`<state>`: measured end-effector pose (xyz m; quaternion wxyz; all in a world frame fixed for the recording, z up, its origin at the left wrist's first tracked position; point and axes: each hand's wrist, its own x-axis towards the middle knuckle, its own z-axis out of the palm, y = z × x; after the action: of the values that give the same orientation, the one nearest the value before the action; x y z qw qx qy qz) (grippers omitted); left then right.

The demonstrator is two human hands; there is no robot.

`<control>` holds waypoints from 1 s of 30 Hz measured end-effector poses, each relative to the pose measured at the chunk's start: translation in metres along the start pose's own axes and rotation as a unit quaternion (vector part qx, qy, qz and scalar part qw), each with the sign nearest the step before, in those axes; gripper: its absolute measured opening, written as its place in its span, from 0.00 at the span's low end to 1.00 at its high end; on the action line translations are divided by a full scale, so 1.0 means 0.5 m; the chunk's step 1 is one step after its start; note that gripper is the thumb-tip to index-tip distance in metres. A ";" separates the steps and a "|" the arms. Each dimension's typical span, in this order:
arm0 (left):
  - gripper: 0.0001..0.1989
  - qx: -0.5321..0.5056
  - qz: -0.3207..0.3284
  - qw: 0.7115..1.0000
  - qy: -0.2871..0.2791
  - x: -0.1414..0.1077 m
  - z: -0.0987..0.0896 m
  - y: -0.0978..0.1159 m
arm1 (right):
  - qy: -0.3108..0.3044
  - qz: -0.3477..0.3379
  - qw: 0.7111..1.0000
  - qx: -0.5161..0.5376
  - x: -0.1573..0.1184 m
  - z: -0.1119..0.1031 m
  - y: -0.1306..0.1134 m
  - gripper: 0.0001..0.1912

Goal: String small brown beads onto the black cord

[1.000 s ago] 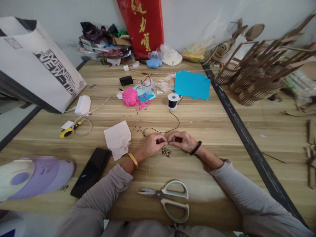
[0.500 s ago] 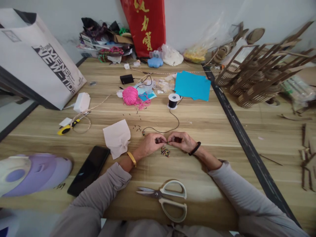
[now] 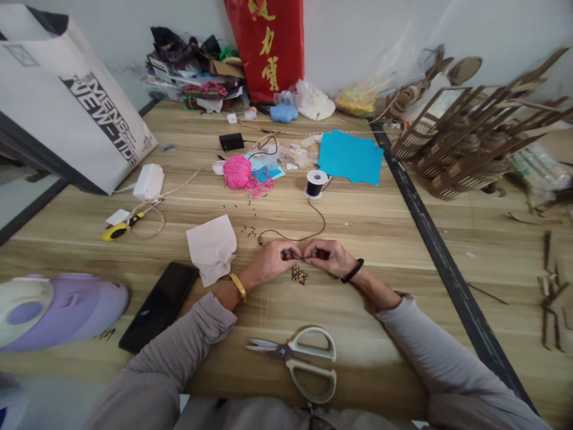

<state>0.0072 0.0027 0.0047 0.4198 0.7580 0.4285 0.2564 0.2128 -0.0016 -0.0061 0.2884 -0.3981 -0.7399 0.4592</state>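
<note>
Through the head camera I see a wood-grain table [image 3: 376, 221] carrying a small cluster of beads [image 3: 299, 275], scissors [image 3: 283, 352] and a black phone [image 3: 159, 307]. Farther back I make out a spool of black cord [image 3: 314, 189], pink yarn [image 3: 237, 172] and blue sheets [image 3: 350, 156] (those scattered dark bits [image 3: 253, 228] are too small to identify).

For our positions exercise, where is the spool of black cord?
In the head view, the spool stands just right of centre, beyond the right hand, by the near-left corner of the blue sheets.
</note>
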 end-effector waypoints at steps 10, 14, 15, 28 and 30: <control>0.02 0.040 0.023 0.999 -0.004 0.001 -0.002 0.003 | 0.000 -0.005 1.000 -0.009 0.001 -0.002 -0.002 0.10; 0.02 0.046 0.006 0.999 -0.012 0.000 -0.002 0.006 | 0.002 -0.011 1.000 -0.017 0.001 -0.002 -0.004 0.09; 0.03 0.045 0.003 0.999 -0.013 0.000 -0.001 0.006 | 0.002 -0.012 1.000 -0.018 0.001 -0.001 -0.004 0.09; 0.03 0.047 0.000 0.999 0.004 -0.001 -0.001 0.010 | 0.007 -0.006 1.000 -0.014 0.000 0.001 -0.002 0.10; 0.03 0.048 0.005 0.999 0.005 -0.001 -0.001 0.010 | 0.006 -0.006 1.000 -0.016 0.000 0.001 -0.003 0.10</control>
<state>0.0088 0.0009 0.0092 0.3789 0.7782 0.4386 0.2417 0.2119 -0.0023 -0.0051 0.2891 -0.4007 -0.7477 0.4436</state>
